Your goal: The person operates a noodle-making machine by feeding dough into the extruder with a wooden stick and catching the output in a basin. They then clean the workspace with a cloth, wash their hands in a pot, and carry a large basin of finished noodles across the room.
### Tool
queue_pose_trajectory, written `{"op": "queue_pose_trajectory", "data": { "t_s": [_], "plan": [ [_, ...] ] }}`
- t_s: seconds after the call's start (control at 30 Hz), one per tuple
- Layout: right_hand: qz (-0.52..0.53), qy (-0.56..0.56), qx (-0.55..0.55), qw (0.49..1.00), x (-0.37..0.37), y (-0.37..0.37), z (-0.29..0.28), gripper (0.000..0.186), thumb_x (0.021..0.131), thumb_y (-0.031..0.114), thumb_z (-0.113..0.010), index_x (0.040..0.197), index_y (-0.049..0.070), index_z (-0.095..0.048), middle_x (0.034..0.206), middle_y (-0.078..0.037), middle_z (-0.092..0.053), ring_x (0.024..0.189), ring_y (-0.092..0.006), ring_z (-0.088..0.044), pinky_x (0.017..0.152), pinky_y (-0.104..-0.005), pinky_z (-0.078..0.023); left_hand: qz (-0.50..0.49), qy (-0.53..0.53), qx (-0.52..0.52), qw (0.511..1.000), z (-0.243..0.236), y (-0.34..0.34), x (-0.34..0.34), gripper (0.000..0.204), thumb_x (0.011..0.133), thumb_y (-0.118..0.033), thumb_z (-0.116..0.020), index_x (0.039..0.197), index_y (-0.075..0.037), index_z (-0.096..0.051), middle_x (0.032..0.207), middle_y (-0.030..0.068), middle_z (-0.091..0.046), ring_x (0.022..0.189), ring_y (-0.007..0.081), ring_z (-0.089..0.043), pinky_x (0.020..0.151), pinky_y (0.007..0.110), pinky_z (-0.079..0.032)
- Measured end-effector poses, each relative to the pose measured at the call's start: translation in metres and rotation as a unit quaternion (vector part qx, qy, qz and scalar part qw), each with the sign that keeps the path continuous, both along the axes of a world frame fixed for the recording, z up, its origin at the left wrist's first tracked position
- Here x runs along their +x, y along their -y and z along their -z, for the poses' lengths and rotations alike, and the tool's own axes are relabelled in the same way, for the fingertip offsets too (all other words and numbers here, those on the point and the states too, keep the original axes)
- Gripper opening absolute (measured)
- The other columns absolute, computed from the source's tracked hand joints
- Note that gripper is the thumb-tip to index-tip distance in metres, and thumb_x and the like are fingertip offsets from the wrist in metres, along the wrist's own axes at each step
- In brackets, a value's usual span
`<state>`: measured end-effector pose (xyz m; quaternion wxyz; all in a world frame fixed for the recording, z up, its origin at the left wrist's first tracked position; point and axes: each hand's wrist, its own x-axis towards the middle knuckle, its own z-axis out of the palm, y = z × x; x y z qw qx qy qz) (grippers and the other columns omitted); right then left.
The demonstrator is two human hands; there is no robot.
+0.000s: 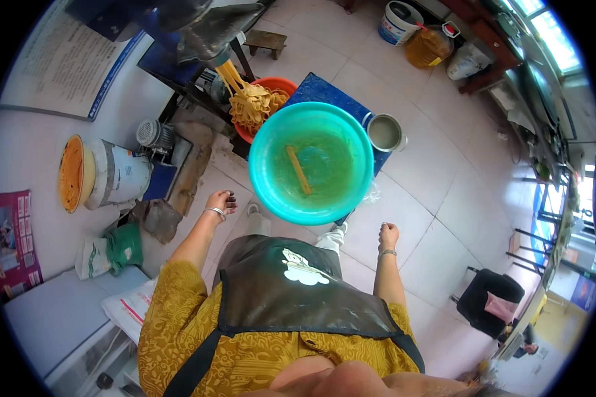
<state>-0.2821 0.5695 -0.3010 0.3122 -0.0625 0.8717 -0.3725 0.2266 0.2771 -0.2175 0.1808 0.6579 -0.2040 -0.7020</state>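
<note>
A large turquoise basin [265, 188] stands before me on a blue low table [334, 92]. Inside it lies a single flat yellow strip [298, 170] on a yellowish, wet-looking bottom. My left hand [222, 202] hangs at the basin's near left, fingers loosely bent and apart, holding nothing visible. To the near right, my right hand [389, 235] is curled into a fist, with nothing showing in it. Neither hand touches the basin. Beyond its left rim, thick yellow strands [248, 104] hang from a machine outlet [217, 59] into an orange-red basin [281, 83].
A metal pot [385, 132] of cloudy liquid sits at the table's right corner. Left are a motor [155, 134] and a white bucket [118, 173] beside an orange-stained bowl [73, 173]. A small wooden stool [265, 44] stands far off; a black chair [487, 301] is at right.
</note>
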Motion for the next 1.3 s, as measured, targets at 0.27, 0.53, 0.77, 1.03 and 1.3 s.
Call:
{"op": "queue_pose_trajectory", "data": {
  "t_s": [0.27,0.53,0.77,1.03,1.3],
  "plan": [
    [-0.089,0.055,0.019,0.994,-0.090,-0.022,-0.002,0.021,0.085,0.012,-0.050,0.093,-0.001,-0.065,0.063,-0.004,-0.052,0.052,-0.0138,-0.046,0.047,-0.0286,-0.037,-0.103,-0.066,0.034,0.992,-0.029,-0.075,-0.096,0.018,0.094,-0.021,-0.052,0.100,-0.005,-0.055,0.085,0.0128,-0.062,0.074,0.0280,-0.063,0.062,0.044,-0.055],
    [-0.249,0.015,0.022,0.968,-0.098,0.032,-0.009,0.028,0.079,0.014,-0.057,0.102,0.001,-0.067,0.102,-0.019,-0.067,0.098,-0.0307,-0.063,0.086,-0.0377,-0.048,-0.055,-0.065,0.020,0.996,-0.043,-0.092,-0.134,0.020,0.094,-0.020,-0.054,0.104,-0.003,-0.055,0.087,0.0115,-0.062,0.075,0.0263,-0.064,0.064,0.041,-0.056],
    [-0.281,0.093,0.019,0.955,-0.074,0.053,0.007,0.025,0.082,0.014,-0.056,0.101,0.001,-0.068,0.082,-0.014,-0.067,0.074,-0.0229,-0.064,0.066,-0.0325,-0.050,-0.068,-0.044,0.017,0.997,-0.049,-0.085,-0.155,0.018,0.091,-0.019,-0.057,0.101,-0.005,-0.059,0.085,0.0105,-0.064,0.075,0.0256,-0.064,0.065,0.042,-0.055],
    [-0.203,0.132,-0.076,0.967,-0.092,0.123,-0.040,0.025,0.089,0.015,-0.053,0.104,-0.001,-0.066,0.089,-0.009,-0.068,0.078,-0.0165,-0.065,0.064,-0.0280,-0.051,0.001,-0.211,0.055,0.976,-0.050,-0.041,-0.289,0.018,0.093,-0.022,-0.056,0.095,-0.005,-0.059,0.078,0.0083,-0.060,0.067,0.0222,-0.059,0.057,0.035,-0.049],
    [-0.298,0.055,-0.101,0.947,-0.151,0.248,0.035,0.033,0.092,0.024,-0.053,0.104,-0.003,-0.067,0.096,-0.012,-0.069,0.088,-0.0156,-0.064,0.075,-0.0275,-0.048,0.053,-0.061,0.010,0.997,0.016,0.009,-0.528,0.031,0.087,-0.003,-0.051,0.118,-0.002,-0.054,0.099,0.0111,-0.061,0.088,0.0192,-0.061,0.070,0.030,-0.051]
  ]
}}
